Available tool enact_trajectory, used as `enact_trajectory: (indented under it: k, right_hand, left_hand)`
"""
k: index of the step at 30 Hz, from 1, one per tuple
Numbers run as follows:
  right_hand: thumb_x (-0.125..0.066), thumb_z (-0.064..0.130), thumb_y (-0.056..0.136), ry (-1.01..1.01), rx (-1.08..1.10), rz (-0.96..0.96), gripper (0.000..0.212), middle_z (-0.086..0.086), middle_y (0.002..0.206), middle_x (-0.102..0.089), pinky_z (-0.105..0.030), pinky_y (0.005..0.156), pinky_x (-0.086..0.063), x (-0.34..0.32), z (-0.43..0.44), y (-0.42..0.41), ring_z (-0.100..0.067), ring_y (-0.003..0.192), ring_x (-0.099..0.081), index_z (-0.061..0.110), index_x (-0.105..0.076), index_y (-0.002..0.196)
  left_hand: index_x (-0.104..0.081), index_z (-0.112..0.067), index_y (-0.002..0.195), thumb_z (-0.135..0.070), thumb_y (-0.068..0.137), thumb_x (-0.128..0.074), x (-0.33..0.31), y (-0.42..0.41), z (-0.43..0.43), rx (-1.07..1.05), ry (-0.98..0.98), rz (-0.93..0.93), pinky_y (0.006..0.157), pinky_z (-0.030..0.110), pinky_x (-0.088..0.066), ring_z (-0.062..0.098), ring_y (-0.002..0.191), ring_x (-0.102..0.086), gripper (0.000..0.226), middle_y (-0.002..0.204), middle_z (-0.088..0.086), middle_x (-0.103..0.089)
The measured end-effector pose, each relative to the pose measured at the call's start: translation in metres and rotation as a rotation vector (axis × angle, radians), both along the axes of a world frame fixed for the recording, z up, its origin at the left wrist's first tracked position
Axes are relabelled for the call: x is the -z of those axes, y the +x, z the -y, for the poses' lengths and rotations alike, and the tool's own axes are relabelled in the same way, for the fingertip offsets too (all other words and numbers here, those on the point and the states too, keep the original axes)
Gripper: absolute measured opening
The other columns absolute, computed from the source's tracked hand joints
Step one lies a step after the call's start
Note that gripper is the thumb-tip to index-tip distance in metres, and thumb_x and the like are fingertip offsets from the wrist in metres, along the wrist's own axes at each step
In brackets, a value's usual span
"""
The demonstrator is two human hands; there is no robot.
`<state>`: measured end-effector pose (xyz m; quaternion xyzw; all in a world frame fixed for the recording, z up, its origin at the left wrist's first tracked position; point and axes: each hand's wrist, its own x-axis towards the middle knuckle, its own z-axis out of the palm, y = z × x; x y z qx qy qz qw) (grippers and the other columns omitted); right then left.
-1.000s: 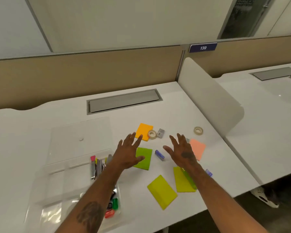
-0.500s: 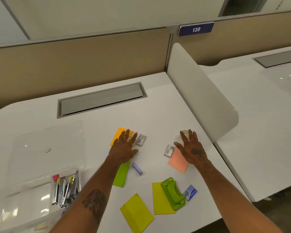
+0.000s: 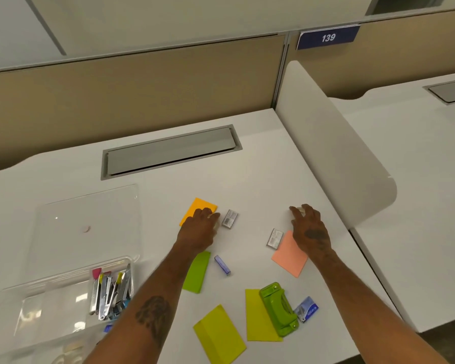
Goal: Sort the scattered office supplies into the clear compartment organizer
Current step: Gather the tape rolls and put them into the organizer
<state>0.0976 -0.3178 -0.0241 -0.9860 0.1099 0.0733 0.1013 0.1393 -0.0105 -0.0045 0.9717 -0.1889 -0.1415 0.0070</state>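
The clear compartment organizer (image 3: 50, 287) sits at the front left; one compartment holds several metal staplers (image 3: 111, 292). My left hand (image 3: 199, 231) lies over the near corner of an orange sticky pad (image 3: 199, 207), fingers curled on a pale tape roll (image 3: 217, 225) that barely shows. My right hand (image 3: 309, 229) curls over a second tape roll (image 3: 298, 210), mostly hidden. Small grey boxes (image 3: 229, 218) (image 3: 274, 238) lie beside each hand. Nearer me are a pink pad (image 3: 289, 258), a blue staple box (image 3: 222, 264), a green pad (image 3: 197, 271), two yellow pads (image 3: 220, 334) (image 3: 255, 319), a green hole punch (image 3: 279, 308) and a blue box (image 3: 306, 310).
The organizer's clear lid (image 3: 90, 222) lies flat behind it. A grey cable hatch (image 3: 168, 151) is set into the desk at the back. A white rounded divider (image 3: 334, 143) stands along the right edge, with another desk beyond. The desk's front edge runs close behind the yellow pads.
Both hands have reached forward and lowered onto the two tape rolls, fingers curling over them. The view has swung right, so the organizer now sits further left.
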Motion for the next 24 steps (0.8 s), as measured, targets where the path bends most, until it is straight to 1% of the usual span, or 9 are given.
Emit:
enact_trajectory:
  k: [3, 6, 10, 14, 19, 21, 24]
  right_hand:
    - [-0.049, 0.03, 0.095, 0.03, 0.025, 0.106, 0.045, -0.013, 0.138, -0.042, -0.044, 0.087, -0.051, -0.009, -0.018, -0.003, -0.031, 0.122, -0.041, 0.019, -0.044, 0.138]
    - [-0.056, 0.033, 0.092, 0.098, 0.002, 0.189, 0.051, -0.014, 0.133, -0.045, -0.043, 0.085, -0.052, -0.02, -0.044, -0.006, -0.032, 0.117, -0.043, 0.016, -0.044, 0.138]
    - [-0.064, 0.03, 0.088, 0.185, -0.059, 0.311, 0.052, -0.017, 0.124, -0.052, -0.043, 0.084, -0.052, -0.035, -0.096, -0.014, -0.036, 0.113, -0.048, 0.01, -0.05, 0.134]
    - [-0.064, 0.028, 0.087, 0.218, -0.154, 0.347, 0.051, -0.019, 0.121, -0.054, -0.043, 0.084, -0.051, -0.047, -0.157, -0.03, -0.037, 0.111, -0.05, 0.006, -0.052, 0.132]
    - [-0.069, 0.027, 0.085, 0.272, -0.256, 0.402, 0.048, -0.021, 0.116, -0.058, -0.046, 0.086, -0.052, -0.056, -0.236, -0.068, -0.042, 0.11, -0.053, 0.004, -0.057, 0.125]
    - [-0.069, 0.029, 0.085, 0.297, -0.296, 0.409, 0.048, -0.019, 0.114, -0.059, -0.045, 0.085, -0.052, -0.059, -0.27, -0.086, -0.04, 0.107, -0.054, 0.005, -0.058, 0.125]
    - [-0.066, 0.034, 0.086, 0.317, -0.366, 0.367, 0.05, -0.013, 0.119, -0.058, -0.042, 0.089, -0.05, -0.063, -0.321, -0.115, -0.033, 0.112, -0.052, 0.009, -0.056, 0.128]
  left_hand:
    - [-0.031, -0.026, 0.149, -0.036, 0.096, -0.049, -0.007, -0.005, -0.009, -0.045, -0.065, 0.012, 0.091, 0.039, -0.046, 0.025, 0.128, -0.04, 0.057, 0.144, 0.003, -0.038]
    - [-0.03, -0.027, 0.149, -0.042, 0.097, -0.048, -0.018, -0.015, -0.025, -0.091, -0.156, -0.01, 0.091, 0.04, -0.048, 0.026, 0.128, -0.042, 0.057, 0.144, 0.003, -0.036]
    - [-0.035, -0.026, 0.146, -0.048, 0.096, -0.046, -0.037, -0.036, -0.06, -0.116, -0.248, 0.013, 0.089, 0.04, -0.049, 0.026, 0.123, -0.047, 0.056, 0.14, 0.004, -0.038]
    - [-0.039, -0.025, 0.142, -0.051, 0.096, -0.044, -0.055, -0.067, -0.109, -0.116, -0.284, 0.057, 0.085, 0.036, -0.048, 0.024, 0.119, -0.052, 0.053, 0.136, 0.003, -0.041]
    - [-0.042, -0.024, 0.141, -0.05, 0.095, -0.047, -0.07, -0.112, -0.178, -0.155, -0.284, 0.087, 0.086, 0.034, -0.047, 0.023, 0.119, -0.052, 0.052, 0.135, 0.003, -0.042]
    - [-0.042, -0.024, 0.14, -0.05, 0.095, -0.047, -0.074, -0.13, -0.207, -0.17, -0.289, 0.091, 0.085, 0.034, -0.048, 0.022, 0.118, -0.052, 0.052, 0.134, 0.002, -0.043]
    - [-0.043, -0.024, 0.138, -0.052, 0.094, -0.048, -0.076, -0.159, -0.247, -0.192, -0.303, 0.111, 0.083, 0.035, -0.049, 0.021, 0.116, -0.053, 0.053, 0.132, 0.001, -0.043]
